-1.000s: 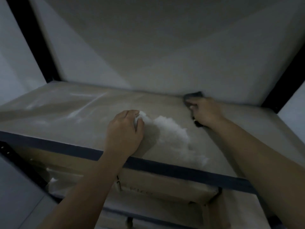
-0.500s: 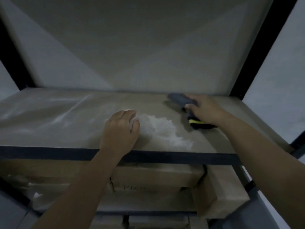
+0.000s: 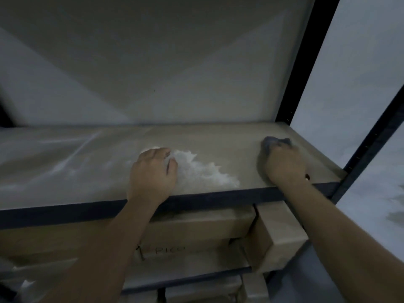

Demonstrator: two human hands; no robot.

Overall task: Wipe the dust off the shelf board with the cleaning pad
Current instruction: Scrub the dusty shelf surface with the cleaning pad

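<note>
**Pad right of the dust**

The left hand (image 3: 153, 173) rested flat on the shelf board (image 3: 65, 171), fingers relaxed beside the white dust pile (image 3: 201, 171). Farther right, the right hand (image 3: 284, 167) gripped the dark cleaning pad (image 3: 270, 142), fingers curled round it; the dust lay to its left.

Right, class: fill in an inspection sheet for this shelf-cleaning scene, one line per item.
Surface: shelf board dusty, pale streaks at left.
Job's things: white powder pile mid-board; dark cleaning pad near the right end.
Clutter: cardboard boxes on the shelf below.
Grippers: left hand rests beside the pile; right hand grips the pad.
Cables: nothing seen.
Surroundings: black upright post, pale wall behind.
</note>
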